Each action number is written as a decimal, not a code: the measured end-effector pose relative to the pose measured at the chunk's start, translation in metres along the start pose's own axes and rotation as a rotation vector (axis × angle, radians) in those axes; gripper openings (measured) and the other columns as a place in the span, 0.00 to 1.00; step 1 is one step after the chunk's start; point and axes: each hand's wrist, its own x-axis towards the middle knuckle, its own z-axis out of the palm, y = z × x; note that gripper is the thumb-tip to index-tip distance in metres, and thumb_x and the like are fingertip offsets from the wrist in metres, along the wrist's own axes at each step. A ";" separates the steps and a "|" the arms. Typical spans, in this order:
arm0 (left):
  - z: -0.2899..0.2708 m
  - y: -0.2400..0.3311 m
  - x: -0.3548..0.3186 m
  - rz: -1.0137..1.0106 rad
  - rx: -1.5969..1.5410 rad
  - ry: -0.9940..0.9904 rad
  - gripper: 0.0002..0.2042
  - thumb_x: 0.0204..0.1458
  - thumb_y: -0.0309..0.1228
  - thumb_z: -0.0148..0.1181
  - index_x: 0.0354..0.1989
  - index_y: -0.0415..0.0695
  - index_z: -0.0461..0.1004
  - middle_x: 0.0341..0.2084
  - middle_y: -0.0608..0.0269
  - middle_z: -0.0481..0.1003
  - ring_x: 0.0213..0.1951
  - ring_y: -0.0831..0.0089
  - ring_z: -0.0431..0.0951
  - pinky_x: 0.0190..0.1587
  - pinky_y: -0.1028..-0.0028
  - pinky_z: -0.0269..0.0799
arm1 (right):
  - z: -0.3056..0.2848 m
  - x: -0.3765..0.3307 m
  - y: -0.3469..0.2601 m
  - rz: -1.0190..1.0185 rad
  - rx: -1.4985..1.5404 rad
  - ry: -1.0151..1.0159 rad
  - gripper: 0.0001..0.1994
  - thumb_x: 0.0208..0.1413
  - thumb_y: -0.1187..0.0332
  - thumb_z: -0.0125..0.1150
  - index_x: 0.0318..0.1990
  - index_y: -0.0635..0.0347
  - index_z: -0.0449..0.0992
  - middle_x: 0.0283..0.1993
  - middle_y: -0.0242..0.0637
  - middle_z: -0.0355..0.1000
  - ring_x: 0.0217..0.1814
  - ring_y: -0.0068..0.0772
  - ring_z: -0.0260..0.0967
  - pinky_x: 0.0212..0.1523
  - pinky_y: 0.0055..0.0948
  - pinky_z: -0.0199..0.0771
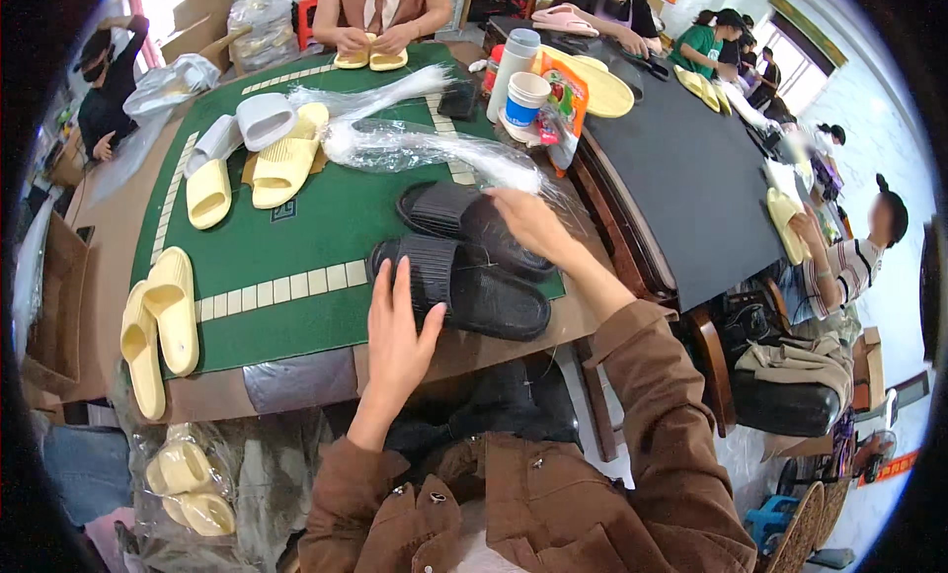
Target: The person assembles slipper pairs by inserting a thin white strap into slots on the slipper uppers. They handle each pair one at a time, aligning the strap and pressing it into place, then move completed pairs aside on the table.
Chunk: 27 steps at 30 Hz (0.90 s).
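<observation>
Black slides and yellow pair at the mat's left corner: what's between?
Head view: a row of cream rectangles on the green mat, and the left hand at the black slides' edge.

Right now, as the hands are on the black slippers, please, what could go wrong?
First, the near black slipper, at the left hand, lies close to the front edge of the table; a careless pull might drop it. Second, the loose white strands lie beside the right hand and could perhaps catch on it. Third, the outer yellow slipper reaches the front edge, so a bump may tip it off.
</observation>
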 end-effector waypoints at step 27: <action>-0.039 -0.073 0.018 -0.008 -0.144 0.075 0.18 0.60 0.36 0.53 0.57 0.43 0.66 0.64 0.43 0.58 0.65 0.49 0.59 0.65 0.60 0.54 | -0.032 -0.029 -0.111 0.260 0.258 -0.317 0.18 0.67 0.57 0.40 0.47 0.57 0.75 0.25 0.42 0.75 0.25 0.37 0.74 0.31 0.35 0.74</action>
